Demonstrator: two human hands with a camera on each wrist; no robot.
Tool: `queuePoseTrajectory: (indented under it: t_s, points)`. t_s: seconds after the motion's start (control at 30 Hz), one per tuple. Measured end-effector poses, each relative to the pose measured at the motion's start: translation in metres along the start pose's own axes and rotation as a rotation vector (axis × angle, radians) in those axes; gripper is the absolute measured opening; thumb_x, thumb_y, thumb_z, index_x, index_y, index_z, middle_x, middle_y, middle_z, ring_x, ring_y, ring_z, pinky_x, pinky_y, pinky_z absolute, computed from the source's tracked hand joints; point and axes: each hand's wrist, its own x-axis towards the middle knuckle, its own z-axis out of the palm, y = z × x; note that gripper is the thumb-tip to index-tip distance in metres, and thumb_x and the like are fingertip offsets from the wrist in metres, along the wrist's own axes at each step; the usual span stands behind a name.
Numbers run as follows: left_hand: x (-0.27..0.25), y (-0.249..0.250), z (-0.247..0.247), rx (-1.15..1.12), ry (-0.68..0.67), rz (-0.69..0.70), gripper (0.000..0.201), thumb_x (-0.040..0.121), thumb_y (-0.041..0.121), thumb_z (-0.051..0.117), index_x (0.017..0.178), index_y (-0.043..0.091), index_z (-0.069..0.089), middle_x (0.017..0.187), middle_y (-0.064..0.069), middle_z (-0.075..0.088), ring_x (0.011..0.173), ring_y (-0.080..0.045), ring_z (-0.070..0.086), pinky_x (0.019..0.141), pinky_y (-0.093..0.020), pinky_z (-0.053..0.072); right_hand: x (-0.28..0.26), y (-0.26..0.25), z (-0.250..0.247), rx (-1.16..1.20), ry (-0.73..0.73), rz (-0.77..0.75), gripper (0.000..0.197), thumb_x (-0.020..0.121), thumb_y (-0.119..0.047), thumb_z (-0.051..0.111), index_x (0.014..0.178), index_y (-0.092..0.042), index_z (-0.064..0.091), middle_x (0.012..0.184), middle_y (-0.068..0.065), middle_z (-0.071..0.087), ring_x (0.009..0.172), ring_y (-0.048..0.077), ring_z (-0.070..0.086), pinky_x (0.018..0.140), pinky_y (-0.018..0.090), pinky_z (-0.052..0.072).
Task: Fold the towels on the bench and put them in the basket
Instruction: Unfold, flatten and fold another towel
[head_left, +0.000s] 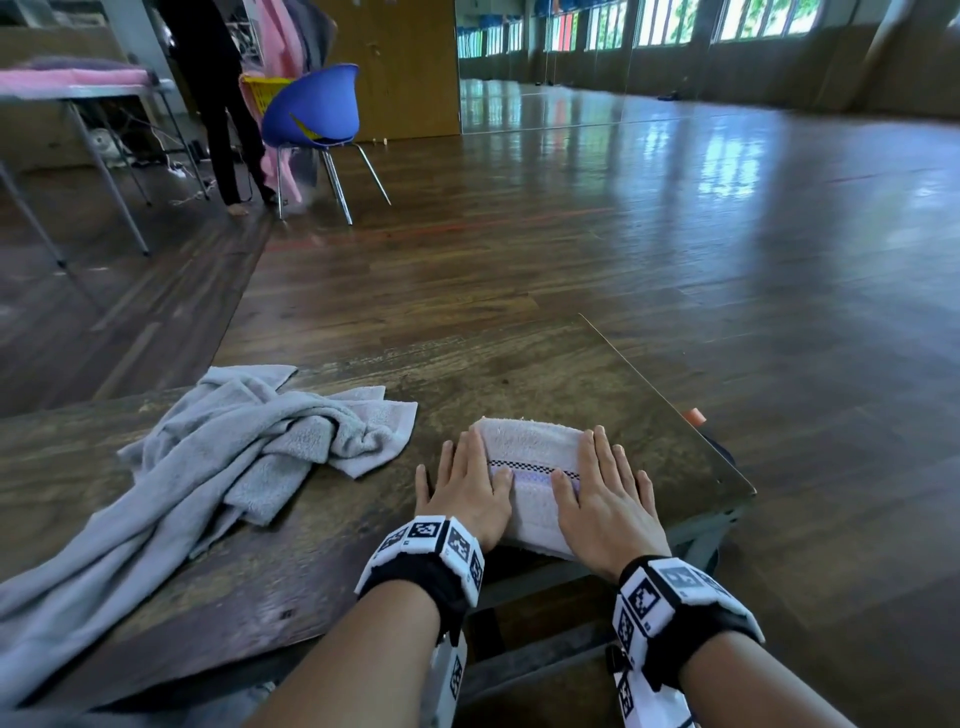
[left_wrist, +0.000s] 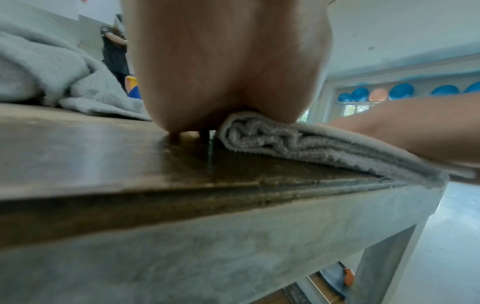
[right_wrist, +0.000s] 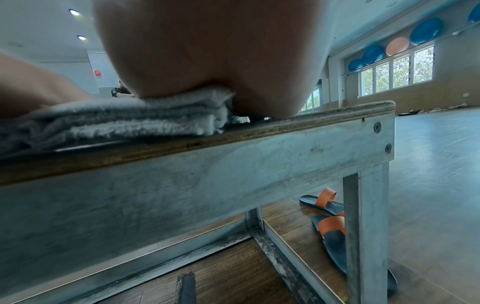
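Observation:
A small white towel (head_left: 530, 457) with a checked stripe lies folded in a thick stack near the right end of the wooden bench (head_left: 467, 374). My left hand (head_left: 467, 483) lies flat on its left side and my right hand (head_left: 602, 488) flat on its right side, fingers straight, pressing it down. The wrist views show the folded layers (left_wrist: 298, 142) (right_wrist: 145, 121) under each palm, the left hand (left_wrist: 223, 65) and the right hand (right_wrist: 207, 57) filling the top. A grey towel (head_left: 223, 457) lies crumpled on the bench to the left. No basket is near my hands.
The bench's right end (head_left: 675, 405) is close to the towel. Sandals (right_wrist: 330, 222) lie on the floor under it. Far left, a person (head_left: 218, 98) stands by a blue chair (head_left: 317, 109) with a yellow basket (head_left: 262, 91) behind it, and a table (head_left: 78, 88).

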Motion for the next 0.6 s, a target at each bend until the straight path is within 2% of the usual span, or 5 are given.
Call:
queuePoseTrajectory:
  t_s: [0.1,0.3,0.43,0.53,0.6]
  points:
    - [-0.005,-0.008,-0.001,-0.009,0.005,-0.047,0.065,0.103,0.049,0.013,0.157,0.022,-0.01,0.165,0.008,-0.016,0.15,-0.01,-0.019,0.122,-0.041,-0.015,-0.006,0.0,0.002,0.009,0.009,0.002,0.072,0.102,-0.057,0.015,0.16,-0.024,-0.012,0.167,-0.008,-0.02,0.154,0.012,-0.016,0.124,0.039,-0.01]
    - [-0.022,-0.016,0.004,-0.016,0.023,-0.088,0.063,0.102,0.054,0.011,0.158,0.03,-0.005,0.164,0.007,-0.02,0.15,-0.013,-0.023,0.119,-0.043,-0.018,-0.02,0.006,0.003,0.01,-0.006,-0.006,0.074,0.098,-0.064,0.015,0.159,-0.033,-0.013,0.168,-0.006,-0.016,0.154,0.013,-0.016,0.123,0.04,-0.01]
    - [-0.039,-0.017,0.006,-0.067,0.082,-0.101,0.058,0.102,0.053,0.019,0.156,0.033,0.013,0.166,0.009,-0.009,0.152,-0.013,-0.014,0.119,-0.047,-0.015,-0.031,0.006,0.004,0.01,-0.018,-0.009,0.072,0.097,-0.066,0.016,0.157,-0.04,-0.013,0.168,-0.008,-0.015,0.153,0.013,-0.019,0.123,0.041,-0.012]
    - [-0.05,-0.013,-0.002,-0.129,0.156,-0.136,0.048,0.099,0.041,0.04,0.143,0.024,0.04,0.164,0.004,0.018,0.153,-0.018,0.01,0.123,-0.049,-0.001,-0.042,0.003,0.005,0.012,-0.014,-0.03,0.07,0.097,-0.065,0.017,0.157,-0.043,-0.011,0.168,-0.01,-0.012,0.154,0.014,-0.018,0.123,0.044,-0.011]
    - [-0.054,-0.007,-0.017,-0.228,0.172,-0.196,0.042,0.089,0.032,0.053,0.125,0.011,0.055,0.146,-0.006,0.048,0.136,-0.025,0.044,0.118,-0.05,0.026,-0.049,-0.002,0.007,0.01,-0.018,-0.054,0.069,0.097,-0.065,0.019,0.157,-0.045,-0.009,0.169,-0.011,-0.009,0.154,0.015,-0.016,0.123,0.046,-0.011]
